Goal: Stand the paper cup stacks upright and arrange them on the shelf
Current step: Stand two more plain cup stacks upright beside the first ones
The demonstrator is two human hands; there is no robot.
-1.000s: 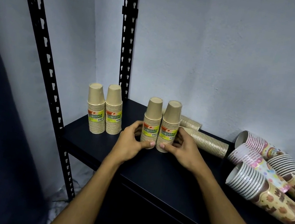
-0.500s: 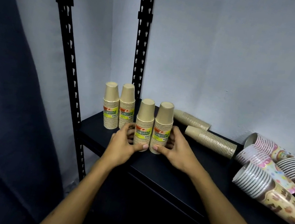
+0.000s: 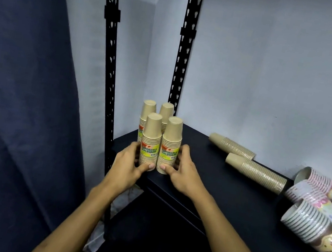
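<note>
Head view: at frame centre, left hand [image 3: 129,164] and right hand [image 3: 183,171] clasp the front stacks [image 3: 160,144] near the shelf [image 3: 204,190] edge, seemingly touching the rear pair [image 3: 148,111]; a shove could topple those.

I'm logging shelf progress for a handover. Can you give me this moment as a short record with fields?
upright: four kraft cup stacks at the left end of the shelf
held: front pair, left hand and right hand gripping their bases
lying: two kraft stacks by the wall; patterned stacks at right
still to stand: all lying stacks
</note>
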